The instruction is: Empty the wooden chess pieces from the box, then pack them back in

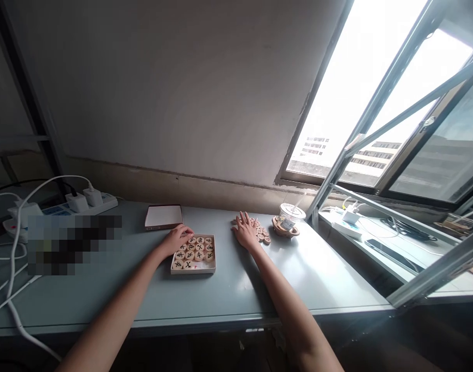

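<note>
A shallow white box on the table holds several round wooden Chinese chess pieces in rows, with a gap at its front right. My left hand lies at the box's back left corner, fingers curled against the rim. Part of that corner is hidden beneath it. Farther right, my right hand is spread flat, palm down, over a cluster of loose Chinese chess pieces; some are covered by the hand. I see nothing held in its outstretched fingers.
The box lid lies inside-up behind the box. A lidded plastic cup with a straw stands in a brown holder at the right. Power strips and white cables occupy the left side. A metal frame rises at the right edge.
</note>
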A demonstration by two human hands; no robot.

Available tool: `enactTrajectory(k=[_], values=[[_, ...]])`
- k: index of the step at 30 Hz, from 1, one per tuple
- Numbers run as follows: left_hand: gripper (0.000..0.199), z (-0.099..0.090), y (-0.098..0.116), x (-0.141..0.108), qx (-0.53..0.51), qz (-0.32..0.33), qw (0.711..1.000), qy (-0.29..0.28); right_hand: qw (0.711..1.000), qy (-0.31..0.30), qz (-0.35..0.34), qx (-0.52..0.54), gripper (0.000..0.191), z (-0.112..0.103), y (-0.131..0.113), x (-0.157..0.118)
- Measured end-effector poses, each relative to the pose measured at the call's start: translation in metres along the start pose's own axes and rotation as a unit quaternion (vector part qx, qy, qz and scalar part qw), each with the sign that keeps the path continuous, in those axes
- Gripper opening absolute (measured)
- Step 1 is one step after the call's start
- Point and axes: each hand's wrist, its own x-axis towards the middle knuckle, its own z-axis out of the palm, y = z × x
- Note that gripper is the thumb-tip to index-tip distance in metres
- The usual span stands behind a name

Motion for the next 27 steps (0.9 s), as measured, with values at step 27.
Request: enactTrajectory(k=[27], values=[[0.068, -0.012, 0.031, -0.012, -0.018, -0.009, 0.989, -0.146, 0.960, -0.034, -0.202, 0.192, 0.021, -0.063, -0.078, -0.089]])
